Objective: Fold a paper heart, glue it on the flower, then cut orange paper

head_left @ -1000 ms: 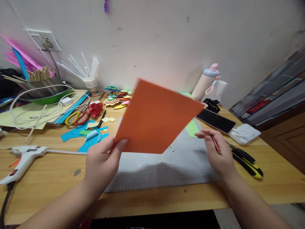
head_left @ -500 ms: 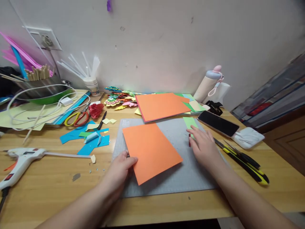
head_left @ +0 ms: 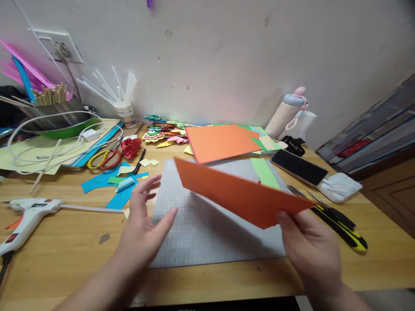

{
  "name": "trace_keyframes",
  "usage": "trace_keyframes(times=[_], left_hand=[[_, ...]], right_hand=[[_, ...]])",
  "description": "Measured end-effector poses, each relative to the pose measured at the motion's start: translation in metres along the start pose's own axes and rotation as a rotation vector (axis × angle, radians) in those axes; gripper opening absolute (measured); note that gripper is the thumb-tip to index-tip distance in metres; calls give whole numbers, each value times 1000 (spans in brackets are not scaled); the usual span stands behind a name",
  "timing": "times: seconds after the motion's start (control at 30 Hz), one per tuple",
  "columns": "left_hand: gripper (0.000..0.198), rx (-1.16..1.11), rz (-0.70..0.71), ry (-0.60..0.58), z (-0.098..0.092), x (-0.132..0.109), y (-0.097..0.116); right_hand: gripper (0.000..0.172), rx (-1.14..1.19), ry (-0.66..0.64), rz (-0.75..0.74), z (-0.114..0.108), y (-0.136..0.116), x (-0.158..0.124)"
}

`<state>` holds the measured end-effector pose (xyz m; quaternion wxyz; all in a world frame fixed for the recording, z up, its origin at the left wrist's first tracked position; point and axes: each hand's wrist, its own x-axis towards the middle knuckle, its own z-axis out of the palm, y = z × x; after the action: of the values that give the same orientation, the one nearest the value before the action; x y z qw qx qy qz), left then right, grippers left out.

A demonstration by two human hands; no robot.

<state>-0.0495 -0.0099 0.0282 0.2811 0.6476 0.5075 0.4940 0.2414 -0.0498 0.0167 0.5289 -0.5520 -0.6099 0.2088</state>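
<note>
My right hand (head_left: 311, 248) grips the near right corner of an orange paper sheet (head_left: 240, 194) and holds it tilted above the grey cutting mat (head_left: 201, 224). My left hand (head_left: 142, 224) hovers open over the mat's left edge, fingers spread, touching nothing. A green paper strip (head_left: 266, 172) lies on the mat's far right part. Behind the mat lies a stack of coloured sheets with an orange one (head_left: 220, 142) on top.
A white glue gun (head_left: 29, 214) lies at the left. Blue paper scraps (head_left: 113, 183), scissors (head_left: 103, 157), a red paper flower (head_left: 129, 147) and a pen sit left of the mat. A phone (head_left: 298, 166), yellow-black cutters (head_left: 337, 220), a white cloth (head_left: 339, 186) and a bottle (head_left: 285, 112) stand right.
The orange sheet was laid on the mat under my left hand, then my right hand lifted it by its right corner. My left hand let go and opened.
</note>
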Motion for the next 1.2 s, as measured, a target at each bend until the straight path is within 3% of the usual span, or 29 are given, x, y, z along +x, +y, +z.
trace_keyframes(times=[0.07, 0.17, 0.27, 0.33, 0.43, 0.53, 0.6, 0.67, 0.7, 0.83, 0.9, 0.97, 1.03, 1.1, 1.2], left_hand=[[75, 170, 132, -94, -12, 11, -2], [89, 417, 324, -382, -23, 18, 3], [78, 594, 508, -542, -26, 17, 8], [63, 618, 593, -546, -26, 16, 8], [54, 581, 695, -462, -26, 21, 3], [46, 572, 655, -394, -23, 30, -4], [36, 527, 568, -395, -20, 37, -8], [25, 456, 445, -366, -16, 44, -9], [22, 414, 354, -319, -13, 48, -8], [29, 122, -68, -99, -6, 64, 2], [33, -42, -126, -59, -7, 72, 13], [32, -95, 20, -55, -13, 78, 26], [26, 12, 331, -80, -19, 77, 35], [14, 236, 639, -114, -25, 68, 34], [39, 518, 848, -259, -30, 41, 11]], right_hand=[[29, 194, 31, 185, -7, -8, 11], [30, 453, -140, 421, -8, -18, 26], [31, 585, -265, 598, -6, -18, 31], [33, 639, -323, 668, -4, -13, 29], [35, 675, -446, 707, -3, -6, 25], [34, 676, -529, 710, -2, -4, 25], [47, 661, -534, 715, -2, -6, 27], [66, 636, -516, 679, -3, -8, 31], [67, 619, -523, 646, -4, -8, 33], [44, 482, -569, 435, -4, 0, 49], [35, 317, -465, 280, -1, 6, 64], [25, 96, -216, 74, 2, 12, 79], [24, -106, -42, -113, 6, 16, 92], [29, -205, -7, -208, 12, 21, 97], [54, -249, -72, -239, 19, 34, 81]])
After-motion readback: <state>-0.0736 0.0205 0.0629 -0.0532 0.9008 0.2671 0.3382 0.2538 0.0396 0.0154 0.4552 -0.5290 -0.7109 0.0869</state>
